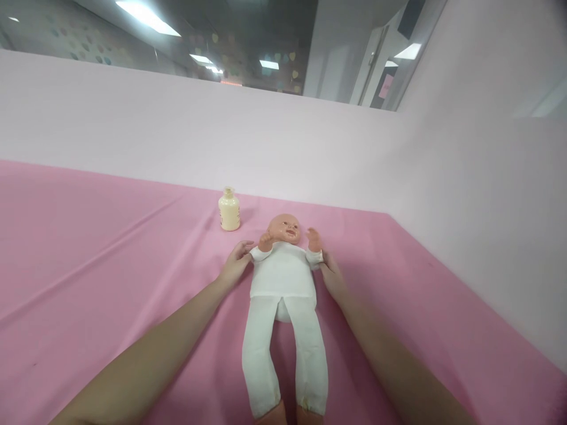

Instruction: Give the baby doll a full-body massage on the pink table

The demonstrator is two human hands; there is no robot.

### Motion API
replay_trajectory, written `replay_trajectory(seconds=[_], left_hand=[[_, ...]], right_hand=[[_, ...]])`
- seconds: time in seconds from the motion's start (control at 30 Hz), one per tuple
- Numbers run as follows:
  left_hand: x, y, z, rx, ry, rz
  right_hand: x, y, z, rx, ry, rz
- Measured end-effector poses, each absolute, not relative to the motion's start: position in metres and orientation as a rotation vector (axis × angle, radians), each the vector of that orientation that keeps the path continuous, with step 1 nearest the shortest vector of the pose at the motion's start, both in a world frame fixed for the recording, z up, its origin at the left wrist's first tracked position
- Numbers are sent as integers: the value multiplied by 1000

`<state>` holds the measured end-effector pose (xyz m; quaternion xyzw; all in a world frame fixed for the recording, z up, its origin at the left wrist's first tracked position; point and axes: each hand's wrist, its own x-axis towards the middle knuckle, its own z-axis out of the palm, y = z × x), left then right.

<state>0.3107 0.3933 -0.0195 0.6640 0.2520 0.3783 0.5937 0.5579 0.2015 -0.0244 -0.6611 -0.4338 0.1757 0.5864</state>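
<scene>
A smooth pink cloth (110,248) with a few long creases covers the counter at the far left and runs on beneath everything. Next along, near the white wall (199,136), a rounded, pale-yellow bottle (229,213) with a narrow neck stands upright, well apart from the hands. Just below it, the left hand (238,262) has its fingers slightly curled, touching the doll's white sleeve at the elbow; whether it grips the fabric I cannot tell. In the middle, a bald baby doll (282,271) with a cloth torso and legs of white fabric lies on its back, head toward the wall, both plastic forearms raised beside its head. To its right, the right hand (330,273) holds the doll's other sleeve at the elbow, its fingers narrowed around the fabric.
</scene>
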Motion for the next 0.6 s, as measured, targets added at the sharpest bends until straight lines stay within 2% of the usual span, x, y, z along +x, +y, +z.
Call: replay_trajectory(seconds=[0.23,0.6], left_hand=[[306,390,-15,1904,693,1057],[305,397,-20,1831,778,902]], right_hand=[[549,194,-17,-1731,-1065,222],[556,198,-24,-1840,-1066,271]])
